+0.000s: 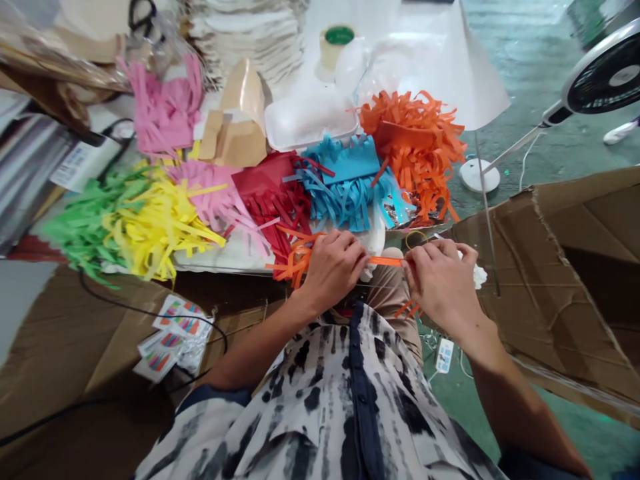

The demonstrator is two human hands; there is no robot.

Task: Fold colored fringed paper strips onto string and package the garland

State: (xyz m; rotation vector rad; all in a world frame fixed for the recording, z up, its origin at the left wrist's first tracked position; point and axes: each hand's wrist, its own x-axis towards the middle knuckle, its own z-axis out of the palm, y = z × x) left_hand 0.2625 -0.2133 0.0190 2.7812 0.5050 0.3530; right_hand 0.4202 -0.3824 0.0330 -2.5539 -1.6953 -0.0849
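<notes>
An orange fringed paper tassel (pixel 383 261) stretches as a narrow twisted band between my two hands, just off the table's front edge. My left hand (pixel 336 263) closes round one end, and loose orange strips fan out to its left. At the other end my right hand (pixel 440 273) pinches the band, with a few strips hanging below. A thin yellow loop (pixel 416 239) shows by the right fingers; I cannot tell whether they hold it. Beyond the hands lie fringed paper bundles in red (pixel 273 190), blue (pixel 350 177) and orange (pixel 415 147).
Green (pixel 87 217), yellow (pixel 155 223) and pink (pixel 167 110) fringes cover the table's left. A white foam tray (pixel 310 123) and a tape roll (pixel 336 50) sit farther back. Cardboard boxes (pixel 565 267) flank me; a fan (pixel 607 73) stands at right, black scissors (pixel 143 17) at back left.
</notes>
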